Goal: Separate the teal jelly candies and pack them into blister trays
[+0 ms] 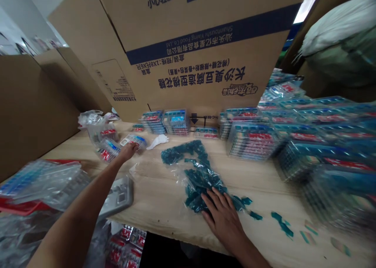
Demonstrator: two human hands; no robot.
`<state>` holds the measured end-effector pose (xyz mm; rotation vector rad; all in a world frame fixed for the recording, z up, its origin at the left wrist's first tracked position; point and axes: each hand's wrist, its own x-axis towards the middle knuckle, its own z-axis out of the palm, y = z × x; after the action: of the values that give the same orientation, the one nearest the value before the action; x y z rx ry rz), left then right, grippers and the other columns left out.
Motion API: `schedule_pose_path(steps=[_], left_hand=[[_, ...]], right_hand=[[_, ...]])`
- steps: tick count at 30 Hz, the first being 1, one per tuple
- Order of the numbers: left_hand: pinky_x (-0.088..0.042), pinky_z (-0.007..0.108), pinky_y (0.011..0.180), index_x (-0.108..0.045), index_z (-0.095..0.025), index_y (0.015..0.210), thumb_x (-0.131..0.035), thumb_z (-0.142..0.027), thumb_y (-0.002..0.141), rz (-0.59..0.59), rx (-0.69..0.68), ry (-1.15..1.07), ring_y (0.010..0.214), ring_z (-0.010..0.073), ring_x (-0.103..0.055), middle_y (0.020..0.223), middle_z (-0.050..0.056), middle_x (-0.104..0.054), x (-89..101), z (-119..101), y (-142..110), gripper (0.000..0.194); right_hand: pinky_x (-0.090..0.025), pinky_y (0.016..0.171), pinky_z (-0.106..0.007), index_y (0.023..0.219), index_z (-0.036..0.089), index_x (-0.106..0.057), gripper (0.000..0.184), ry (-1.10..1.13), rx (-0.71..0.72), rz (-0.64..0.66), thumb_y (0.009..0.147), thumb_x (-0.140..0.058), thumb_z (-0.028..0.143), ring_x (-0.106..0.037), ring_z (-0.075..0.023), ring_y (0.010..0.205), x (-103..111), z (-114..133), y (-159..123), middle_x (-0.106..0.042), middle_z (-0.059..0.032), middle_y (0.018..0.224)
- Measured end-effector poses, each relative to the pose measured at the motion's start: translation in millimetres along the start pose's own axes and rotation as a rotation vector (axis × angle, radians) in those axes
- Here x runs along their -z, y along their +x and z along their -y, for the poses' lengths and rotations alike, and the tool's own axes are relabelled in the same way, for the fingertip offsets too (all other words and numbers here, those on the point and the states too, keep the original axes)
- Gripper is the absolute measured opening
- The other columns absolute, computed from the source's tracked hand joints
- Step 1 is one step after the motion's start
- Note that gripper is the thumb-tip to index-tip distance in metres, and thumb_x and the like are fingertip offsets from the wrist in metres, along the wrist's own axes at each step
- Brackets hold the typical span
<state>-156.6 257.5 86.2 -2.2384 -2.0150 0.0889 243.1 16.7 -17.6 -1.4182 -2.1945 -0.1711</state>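
My left hand (127, 151) reaches across the light wooden table (160, 205) and grips the edge of a small blister pack (133, 140) with a blue and red card. Beside it lie more loose packs and crumpled clear plastic (100, 133). My right hand (221, 217) rests flat with fingers spread on a clear plastic bag (188, 178) of teal plastic blister trays (202, 180). The trays spill from the bag across the middle of the table.
Film-wrapped stacks of blister packs (252, 140) fill the table's right side. A large printed cardboard carton (190, 60) stands at the back. A grey tray (119, 197) and a plastic-wrapped bundle (44, 183) lie left, with teal scraps (282, 224) at front right.
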Motion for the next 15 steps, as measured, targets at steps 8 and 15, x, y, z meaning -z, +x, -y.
schedule_pose_path(steps=[8, 15], left_hand=[[-0.043, 0.040, 0.079, -0.059, -0.015, 0.088, -0.045, -0.039, 0.083, -0.008, 0.015, 0.039, 0.102, 0.0312, -0.056, 0.101, 0.016, -0.064, -5.9, -15.7, -12.5, 0.029], [-0.044, 0.038, 0.081, -0.058, -0.015, 0.089, -0.043, -0.026, 0.083, -0.019, -0.075, 0.040, 0.099, 0.0281, -0.057, 0.097, 0.016, -0.063, -9.3, -9.9, -12.6, 0.019]], right_hand=[[-0.029, 0.100, -0.042, 0.116, 0.023, -0.063, 0.034, 0.016, -0.034, -0.051, 0.089, -0.047, 0.035, -0.049, -0.0256, 0.118, -1.0, 3.4, 1.1, -0.064, -0.0071, 0.118], [-0.030, 0.099, -0.042, 0.120, 0.024, -0.060, 0.036, -0.037, 0.025, -0.034, 0.086, -0.050, 0.032, -0.050, -0.0259, 0.117, 0.1, -0.1, 0.7, -0.063, -0.0067, 0.120]])
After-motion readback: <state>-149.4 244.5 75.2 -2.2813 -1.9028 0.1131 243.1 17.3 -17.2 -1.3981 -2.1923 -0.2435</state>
